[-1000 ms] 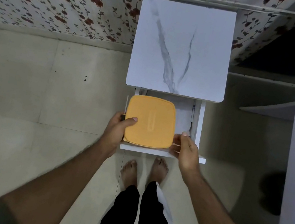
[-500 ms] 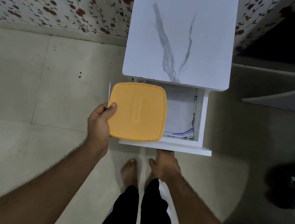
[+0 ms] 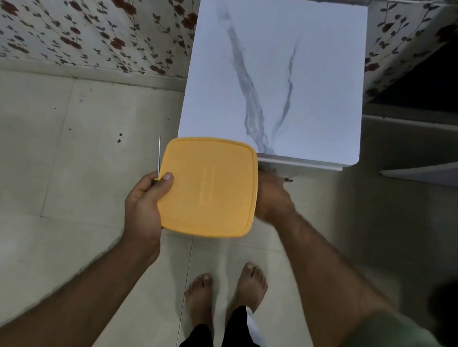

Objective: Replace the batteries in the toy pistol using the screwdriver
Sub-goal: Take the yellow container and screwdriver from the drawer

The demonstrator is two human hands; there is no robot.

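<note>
Left hand (image 3: 144, 207) grips the 9 o'clock edge of a yellow box (image 3: 209, 186), thumb laid on the lid, fingers under it. The same hand pinches a screwdriver (image 3: 157, 161) against the box edge; its thin metal shaft points toward 12 o'clock, the handle hidden in the palm.

Right hand (image 3: 273, 199) is at the box's 3 o'clock side, reaching to the front of the white cabinet (image 3: 279, 72). It is motion-blurred and partly behind the box; whether it is open or closed, I cannot tell. It appears to touch the cabinet front just under the marble-patterned top.

The toy pistol and the batteries are not in view. They may be inside the box; the lid is on and opaque, so this cannot be confirmed.

Surroundings: tiled floor (image 3: 27, 155) below, floral wall (image 3: 82, 12) at 11 o'clock, the person's bare feet at 6 o'clock.

Assessment: the step in hand is fetching materials, with the box and tool carried in one hand. The battery work itself has not begun. The next move likely calls for a flat surface to set the box down, the cabinet top at 12 o'clock being nearest, then both hands free to lift the lid. Risk: the screwdriver is held only by a pinch and could slip.
</note>
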